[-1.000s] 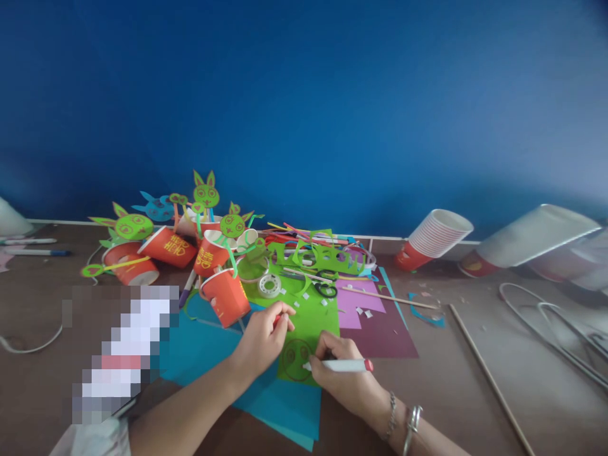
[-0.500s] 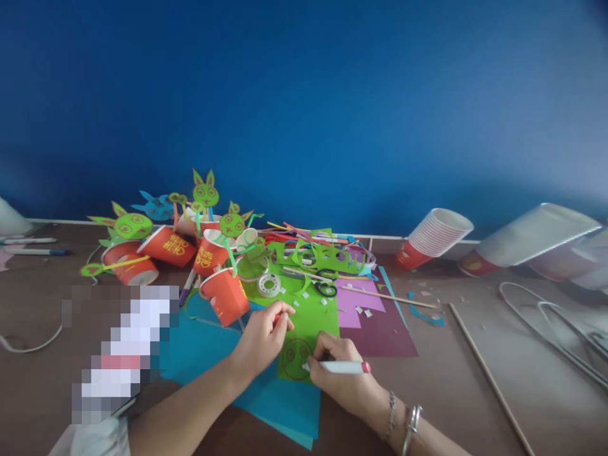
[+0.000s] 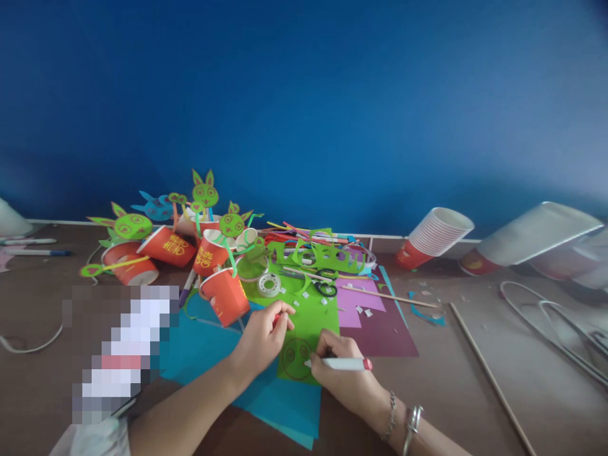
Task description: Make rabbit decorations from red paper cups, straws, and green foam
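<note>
My right hand (image 3: 344,364) is closed round a white marker (image 3: 346,364) with a red end. Its tip is at the right side of a round face (image 3: 297,358) drawn in red-brown on a green sheet of paper (image 3: 311,326). My left hand (image 3: 266,329) rests at the left edge of that sheet, fingers curled round a small red marker cap (image 3: 277,320), mostly hidden. Blue paper (image 3: 285,405) lies under both the green sheet and my left forearm. A red paper cup (image 3: 225,296) leans just beyond my left hand.
Several red cups with green animal faces (image 3: 133,226) stand at the back left. Behind the green sheet are a tape roll (image 3: 269,285), scissors (image 3: 326,288) and paper scraps (image 3: 318,256). To the right are stacked cups (image 3: 439,234), a wooden stick (image 3: 489,373) and a cable (image 3: 560,323).
My right hand has shifted slightly to the right, and the marker tip has moved a little with it along the drawing. My left hand stays in place.
</note>
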Demonstrator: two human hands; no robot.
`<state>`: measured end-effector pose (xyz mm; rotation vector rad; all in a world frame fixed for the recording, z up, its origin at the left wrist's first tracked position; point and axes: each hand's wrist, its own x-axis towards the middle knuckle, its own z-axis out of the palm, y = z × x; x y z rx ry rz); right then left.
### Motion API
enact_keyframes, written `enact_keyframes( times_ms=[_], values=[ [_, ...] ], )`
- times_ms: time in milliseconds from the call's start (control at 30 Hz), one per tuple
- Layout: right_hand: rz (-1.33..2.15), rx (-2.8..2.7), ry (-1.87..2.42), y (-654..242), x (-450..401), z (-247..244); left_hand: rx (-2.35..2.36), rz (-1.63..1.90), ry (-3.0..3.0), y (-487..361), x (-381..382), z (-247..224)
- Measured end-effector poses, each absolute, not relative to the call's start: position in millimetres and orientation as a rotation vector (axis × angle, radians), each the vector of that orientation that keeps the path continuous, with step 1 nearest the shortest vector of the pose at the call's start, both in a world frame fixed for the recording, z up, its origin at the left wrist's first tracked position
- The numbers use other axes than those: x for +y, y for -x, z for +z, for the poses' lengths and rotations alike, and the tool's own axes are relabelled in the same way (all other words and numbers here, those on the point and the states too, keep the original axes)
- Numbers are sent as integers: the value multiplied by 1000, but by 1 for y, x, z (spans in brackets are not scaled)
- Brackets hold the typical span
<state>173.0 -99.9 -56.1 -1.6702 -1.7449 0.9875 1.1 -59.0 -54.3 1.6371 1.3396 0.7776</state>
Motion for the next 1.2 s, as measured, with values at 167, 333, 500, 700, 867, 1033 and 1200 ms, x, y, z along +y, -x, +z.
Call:
enact_keyframes(
  times_ms=[167, 333, 500, 700, 867, 1033, 1200],
  values=[
    [1002, -1746, 1671, -173, -99, -58, 1343, 784, -1650, -1, -59, -56],
    [996, -1739, 1680, -173, -99, -56, 1345, 768, -1653, -1, -59, -56],
    [1024, -1709, 1693, -174, -99, -59, 1342, 787, -1656, -1, -59, -55],
    [1060, -1676, 1651, -173, -102, -57, 1337, 784, -1652, -1, -58, -57],
    [1040, -1736, 1688, -171, -103, -56, 1343, 779, -1646, -1, -59, -55],
    [1058, -1747, 1673, -170, -102, -54, 1344, 769, -1656, -1, -59, -55],
    [1023, -1788, 1655, -169, -101, -51, 1341, 759, -1659, 0, -60, -56]
  ],
)
